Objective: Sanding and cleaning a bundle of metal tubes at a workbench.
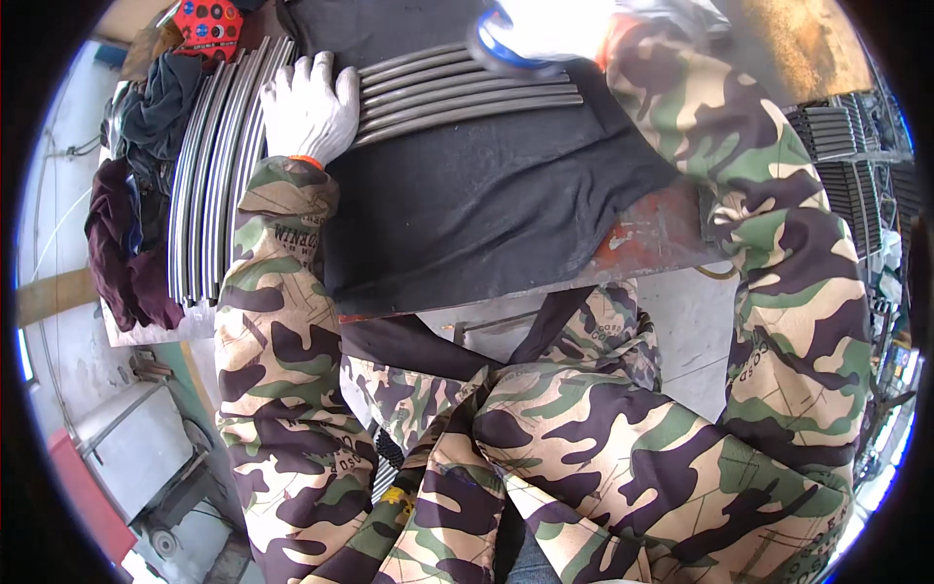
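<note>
Grey rods on black cloth

Their left ends meet the flat left hand, its fingers spread; the blurred right hand is above the farther rods' right portion, a blue-rimmed object at it, whether gripped I cannot tell

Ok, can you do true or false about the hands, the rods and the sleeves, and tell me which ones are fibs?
1. The left hand wears a white glove. True.
2. The left hand is curled into a fist. False: its fingers are stretched out.
3. The middle rods lie on a red cloth. False: it is a black cloth.
4. More rods, the side bundle, lie left of the left hand. True.
5. The sleeves are plain blue. False: they have a camouflage pattern.
6. The right hand looks bright and blurry. True.
</note>
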`<state>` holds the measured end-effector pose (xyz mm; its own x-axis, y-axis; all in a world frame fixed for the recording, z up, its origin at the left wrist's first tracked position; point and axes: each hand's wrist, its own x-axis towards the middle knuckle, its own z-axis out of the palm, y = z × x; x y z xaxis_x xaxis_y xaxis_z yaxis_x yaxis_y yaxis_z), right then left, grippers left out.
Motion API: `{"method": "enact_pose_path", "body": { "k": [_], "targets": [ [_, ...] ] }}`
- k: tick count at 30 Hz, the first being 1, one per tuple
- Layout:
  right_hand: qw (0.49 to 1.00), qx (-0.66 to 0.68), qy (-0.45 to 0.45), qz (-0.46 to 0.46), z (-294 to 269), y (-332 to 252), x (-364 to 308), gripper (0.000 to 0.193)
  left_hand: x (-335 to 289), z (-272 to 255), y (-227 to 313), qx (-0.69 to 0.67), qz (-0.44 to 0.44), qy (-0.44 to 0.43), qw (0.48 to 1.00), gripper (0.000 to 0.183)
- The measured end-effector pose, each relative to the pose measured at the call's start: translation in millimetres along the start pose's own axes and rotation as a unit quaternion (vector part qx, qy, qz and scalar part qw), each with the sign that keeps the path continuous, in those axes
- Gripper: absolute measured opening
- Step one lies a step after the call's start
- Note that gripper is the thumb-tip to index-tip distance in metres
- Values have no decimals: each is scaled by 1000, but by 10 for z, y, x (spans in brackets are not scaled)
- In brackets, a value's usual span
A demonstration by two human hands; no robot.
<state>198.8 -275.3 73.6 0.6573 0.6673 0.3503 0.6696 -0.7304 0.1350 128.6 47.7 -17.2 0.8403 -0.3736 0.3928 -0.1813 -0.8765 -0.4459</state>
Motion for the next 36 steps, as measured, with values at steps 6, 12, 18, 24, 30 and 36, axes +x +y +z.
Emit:
{"method": "enact_pose_path", "body": {
  "k": [6, 12, 18, 24, 30, 36],
  "targets": [
    [998, -5, -54, 28, -231, -67, -32, 31, 74, 25, 184, -14, -1, 1, 1000, 29],
    [999, 10, -44, 24, -19, -14, 104, 30, -34, 133, -20, -40, 56, 103, 992, 23],
    [995, 18, -94, 28, -132, 42, -155, 33, 15, 83, 2, -107, 10, 98, 989, 28],
    [996, 34, -77, 1, -127, -46, -256, 31, 5, 185, -86, -49, 30, 64, 996, 30],
    [998, 24, -52, 6, -34, -7, -167, 30, 0, 231, -26, -74, -7, 68, 995, 33],
    [997, 37, -65, -12, -160, -63, -322, 29, 81, 250, 63, -52, 5, 94, 994, 32]
  ]
}}
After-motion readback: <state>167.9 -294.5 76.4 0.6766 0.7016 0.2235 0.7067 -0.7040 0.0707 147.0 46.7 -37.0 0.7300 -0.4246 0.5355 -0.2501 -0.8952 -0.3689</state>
